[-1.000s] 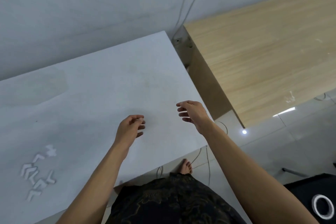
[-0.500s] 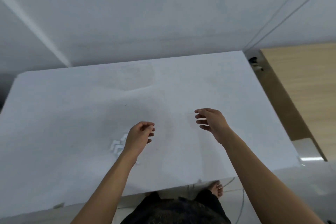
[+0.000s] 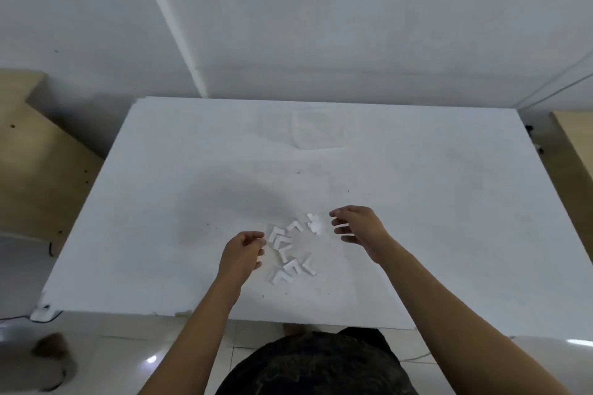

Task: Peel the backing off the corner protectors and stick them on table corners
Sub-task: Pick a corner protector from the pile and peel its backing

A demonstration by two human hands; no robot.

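Note:
Several white L-shaped corner protectors [image 3: 287, 253] lie in a loose pile on the white table [image 3: 417, 202], near its front edge. A small crumpled white scrap [image 3: 314, 224] lies just beyond the pile. My left hand [image 3: 244, 252] hovers at the left side of the pile, fingers loosely curled and holding nothing. To the right of the pile my right hand [image 3: 357, 224] hovers with fingers relaxed and spread toward the scrap, also holding nothing.
A clear plastic bag [image 3: 322, 130] lies flat at the table's far side. Wooden tables stand at the left [image 3: 35, 163] and the right [image 3: 574, 138]. A white wall runs behind. Glossy tiled floor [image 3: 134, 359] and my dark patterned clothing lie below the front edge.
The view has swung left from the table's right corner to its middle. Both hands have come to either side of the pile of corner protectors, still holding nothing.

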